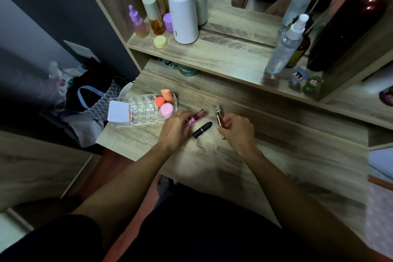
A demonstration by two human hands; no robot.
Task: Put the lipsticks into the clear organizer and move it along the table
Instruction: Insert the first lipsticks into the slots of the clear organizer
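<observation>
- Now my left hand [175, 126] grips a pink lipstick [198, 114]; my right hand [236, 128] grips a gold lipstick [219, 116].
- Black lipstick [202, 130] lies between them.
- Clear organizer [144, 109] sits at ten o'clock; I'd lower each tube upright into a free cell.

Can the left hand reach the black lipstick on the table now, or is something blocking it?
Probably yes. The black lipstick lies bare on the table, just right of the left hand, with nothing between them. But that hand is already on a pink lipstick, so it may need to release it first.
</observation>
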